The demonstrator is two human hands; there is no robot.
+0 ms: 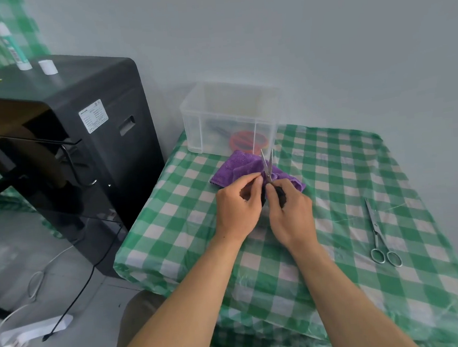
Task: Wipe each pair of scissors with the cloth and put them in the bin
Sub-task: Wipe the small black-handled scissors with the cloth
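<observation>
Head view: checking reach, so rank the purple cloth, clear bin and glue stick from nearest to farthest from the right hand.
1. purple cloth, just beyond the right hand.
2. clear bin, behind the cloth, at the wall.
3. glue stick, far left on the black machine.

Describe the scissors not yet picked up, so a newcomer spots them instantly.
Start at the green-checked table; go to its right side, well clear of the purple cloth. The all-metal scissors lie flat there, closed, ring handles nearest the person. Unlike the small dark-handled scissors held over the cloth, they are long, silver throughout and untouched.
</observation>
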